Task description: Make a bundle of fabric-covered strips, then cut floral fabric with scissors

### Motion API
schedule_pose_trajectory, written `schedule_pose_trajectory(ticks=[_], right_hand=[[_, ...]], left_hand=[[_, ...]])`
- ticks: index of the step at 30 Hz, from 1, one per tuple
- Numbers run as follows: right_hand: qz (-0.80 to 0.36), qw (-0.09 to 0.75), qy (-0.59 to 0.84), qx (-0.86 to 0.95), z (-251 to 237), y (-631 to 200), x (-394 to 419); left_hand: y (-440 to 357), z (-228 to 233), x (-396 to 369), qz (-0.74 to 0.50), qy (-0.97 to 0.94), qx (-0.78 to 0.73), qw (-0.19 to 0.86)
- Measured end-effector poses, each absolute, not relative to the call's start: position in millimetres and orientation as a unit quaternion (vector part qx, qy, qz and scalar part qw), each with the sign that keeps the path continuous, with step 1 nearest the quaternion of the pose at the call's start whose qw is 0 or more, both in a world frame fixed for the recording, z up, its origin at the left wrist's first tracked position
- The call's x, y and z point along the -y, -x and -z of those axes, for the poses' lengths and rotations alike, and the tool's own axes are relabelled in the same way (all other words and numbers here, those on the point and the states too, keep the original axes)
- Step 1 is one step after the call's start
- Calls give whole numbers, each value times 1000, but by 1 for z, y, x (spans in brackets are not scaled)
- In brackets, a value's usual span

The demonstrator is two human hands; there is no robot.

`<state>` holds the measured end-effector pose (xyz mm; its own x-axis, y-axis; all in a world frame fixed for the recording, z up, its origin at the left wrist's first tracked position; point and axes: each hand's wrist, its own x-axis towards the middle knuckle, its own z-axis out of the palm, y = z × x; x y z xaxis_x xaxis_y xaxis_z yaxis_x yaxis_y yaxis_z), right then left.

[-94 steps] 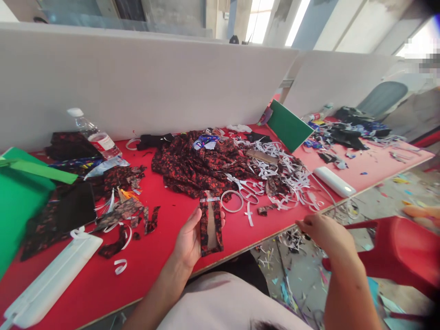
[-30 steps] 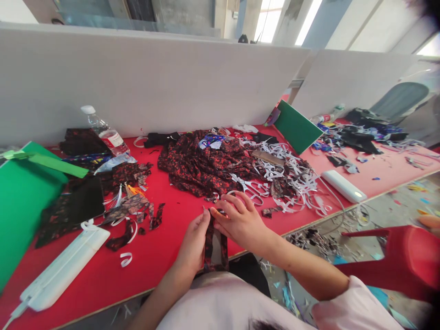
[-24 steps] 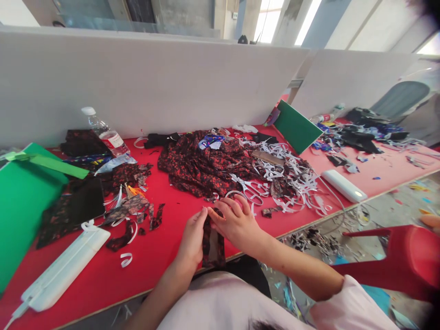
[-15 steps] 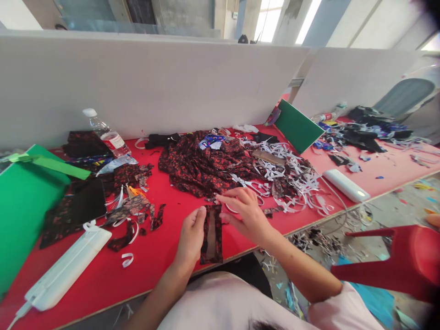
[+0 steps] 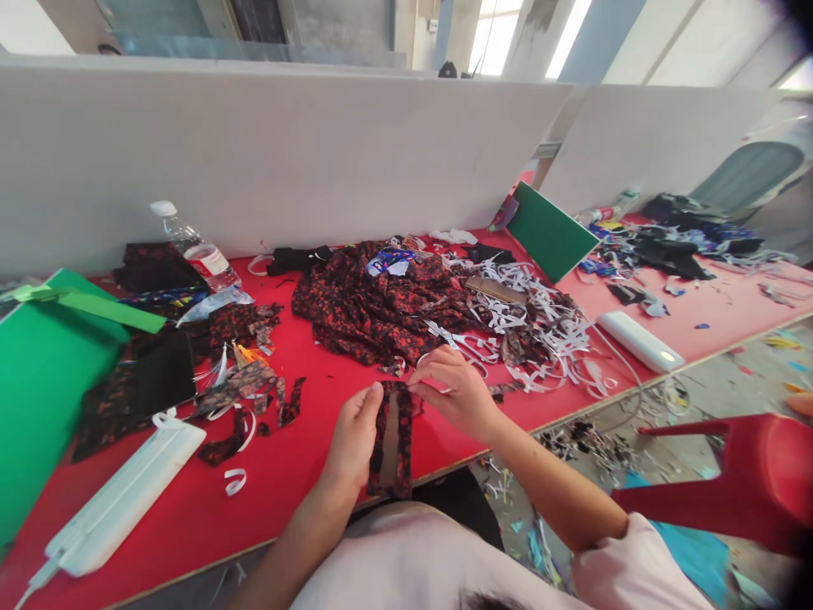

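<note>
Red worktable, strewn with floral fabric, paper strips and scissors. Left hand clamped on fabric-wrapped card strip near the table's front edge; right hand, back from smoothing, now pinching its top corner.
</note>
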<state>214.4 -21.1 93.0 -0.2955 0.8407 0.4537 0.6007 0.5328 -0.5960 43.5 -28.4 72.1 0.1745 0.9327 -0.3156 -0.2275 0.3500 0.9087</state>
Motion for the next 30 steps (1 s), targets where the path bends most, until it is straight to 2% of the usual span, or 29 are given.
schedule_pose_trajectory(ticks=[3,6,14,18,22,26,30], right_hand=[[-103,369,444,810,-91,-215,23],[-91,355,422,829,-90,-219,24],[-46,311,372,873,-85,-227,29],[-129,399,373,828,-87,-225,35],[-200,481,491,698,-95,-219,34],[-192,471,510,694,-100,-212,26],[-168,450,440,759,-101,-210,18]], left_hand=[[-46,-77,28,-415,-326,-443,724],[-48,-81,29,-415,-306,-440,735],[-43,-73,28,-475,-359,-478,646],[-37,-69,25,-502,-399,-496,586],[-35,-72,24,-516,-450,-505,525],[-36,-73,26,-491,-529,-528,448],[-35,-69,27,-470,-546,-530,448]])
